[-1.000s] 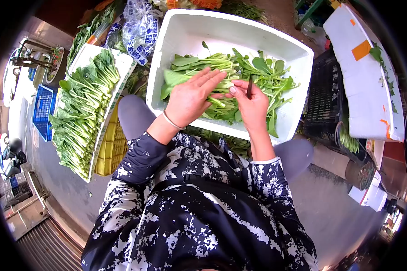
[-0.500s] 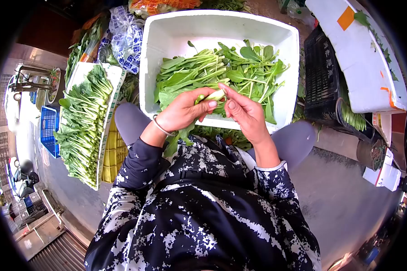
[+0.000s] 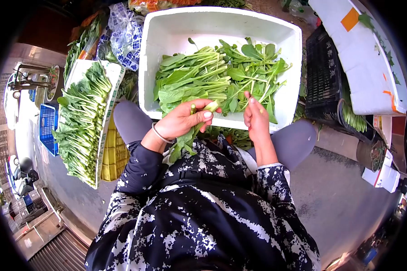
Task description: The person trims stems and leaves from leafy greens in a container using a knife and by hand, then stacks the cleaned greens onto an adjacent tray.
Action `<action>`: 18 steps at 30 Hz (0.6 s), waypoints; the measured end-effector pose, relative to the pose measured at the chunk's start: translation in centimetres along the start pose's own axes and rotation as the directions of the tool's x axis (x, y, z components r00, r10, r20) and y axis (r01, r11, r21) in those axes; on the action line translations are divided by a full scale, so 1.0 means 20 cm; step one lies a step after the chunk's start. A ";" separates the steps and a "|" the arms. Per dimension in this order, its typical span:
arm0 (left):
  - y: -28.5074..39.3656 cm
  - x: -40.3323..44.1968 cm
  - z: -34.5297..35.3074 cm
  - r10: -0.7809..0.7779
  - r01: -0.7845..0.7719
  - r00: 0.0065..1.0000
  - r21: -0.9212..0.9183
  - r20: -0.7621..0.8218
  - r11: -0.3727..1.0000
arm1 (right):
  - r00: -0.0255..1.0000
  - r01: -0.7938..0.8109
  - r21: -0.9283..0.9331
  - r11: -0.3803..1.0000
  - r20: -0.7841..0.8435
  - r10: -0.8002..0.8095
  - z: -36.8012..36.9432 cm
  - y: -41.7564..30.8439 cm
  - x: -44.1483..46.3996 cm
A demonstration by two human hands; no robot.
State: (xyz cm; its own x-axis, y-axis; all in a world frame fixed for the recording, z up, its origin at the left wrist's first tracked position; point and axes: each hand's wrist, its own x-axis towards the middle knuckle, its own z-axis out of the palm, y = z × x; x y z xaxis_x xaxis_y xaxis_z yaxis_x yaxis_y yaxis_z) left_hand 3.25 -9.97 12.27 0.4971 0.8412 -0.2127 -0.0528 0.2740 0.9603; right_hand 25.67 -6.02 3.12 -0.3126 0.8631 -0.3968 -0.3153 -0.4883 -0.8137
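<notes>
Left hand (image 3: pixel 178 122) alone pinching leafy green stalk (image 3: pixel 212 106) at white foam box (image 3: pixel 221 28) near rim; right hand (image 3: pixel 258 122) off stalk, fingers curled, can't tell if pinching anything

One leafy green stalk (image 3: pixel 184 143): pale thick end up, leaves drooping toward me, gripped in my left hand (image 3: pixel 181 121) at the near rim of the white foam box (image 3: pixel 267 31). One layered pile of greens (image 3: pixel 192 74): inside, left, stems pointing right. One looser heap of greens (image 3: pixel 255 74): inside, right, tangled.
</notes>
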 end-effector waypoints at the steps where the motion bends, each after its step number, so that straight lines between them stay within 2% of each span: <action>1: 0.00 -0.02 0.00 -0.017 0.017 0.998 -0.014 -0.052 1.000 | 0.993 -0.012 0.062 0.998 -0.119 0.020 -0.02 0.00 0.04; 2: 0.01 -0.03 -0.01 -0.033 0.031 0.994 -0.025 -0.104 0.999 | 0.971 -0.014 0.124 0.992 -0.234 0.043 -0.03 0.01 0.10; 3: 0.00 -0.04 -0.04 -0.046 0.040 0.992 -0.050 -0.115 0.998 | 0.972 -0.014 0.123 0.992 -0.230 0.043 -0.01 0.00 0.17; 5: 0.00 -0.07 -0.08 -0.035 0.029 0.987 -0.040 -0.159 0.999 | 0.940 -0.193 -0.039 0.980 -0.294 0.173 0.03 -0.02 0.34; 6: -0.01 -0.09 -0.09 -0.025 0.020 0.979 -0.029 -0.200 0.999 | 0.941 -0.196 -0.041 0.980 -0.290 0.176 0.06 -0.02 0.42; 8: -0.01 -0.12 -0.12 0.093 -0.072 0.946 0.077 -0.310 0.994 | 0.942 -0.249 -0.207 0.946 -0.278 0.187 0.11 0.02 0.61; 11: -0.01 -0.18 -0.16 0.088 -0.108 0.874 -0.015 -0.479 0.994 | 0.941 -0.280 -0.223 0.934 -0.257 0.221 0.14 0.09 0.82; 12: 0.01 -0.20 -0.15 0.025 -0.125 0.826 -0.139 -0.563 0.982 | 0.942 -0.281 -0.227 0.932 -0.249 0.224 0.15 0.10 0.82; 14: 0.01 -0.25 -0.20 -0.082 -0.002 0.759 -0.129 -0.646 0.992 | 0.964 -0.162 -0.375 0.913 -0.258 0.065 0.17 0.09 0.83; 15: 0.03 -0.25 -0.22 -0.081 -0.006 0.758 -0.130 -0.647 0.991 | 0.972 -0.111 -0.378 0.919 -0.236 0.020 0.21 0.03 0.76; 16: 0.05 -0.23 -0.23 -0.085 0.098 0.728 -0.020 -0.681 0.995 | 0.971 -0.113 -0.382 0.917 -0.238 0.021 0.24 -0.02 0.70; 17: 0.05 -0.22 -0.24 -0.087 0.207 0.699 0.085 -0.710 0.975 | 0.988 -0.014 -0.358 0.933 -0.147 -0.042 0.27 -0.07 0.64; 18: 0.04 -0.19 -0.25 -0.093 0.208 0.704 0.080 -0.704 0.975 | 0.992 0.083 -0.325 0.942 -0.061 -0.108 0.29 -0.11 0.56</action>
State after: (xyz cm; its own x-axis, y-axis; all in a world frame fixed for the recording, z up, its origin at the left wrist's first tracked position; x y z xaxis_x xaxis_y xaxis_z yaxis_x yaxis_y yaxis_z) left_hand -2.89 -10.58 12.97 -0.2543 0.8952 -0.3659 0.1206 0.4047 0.9065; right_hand 17.59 4.06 2.94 -0.2212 0.9172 -0.3314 -0.0318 -0.3464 -0.9376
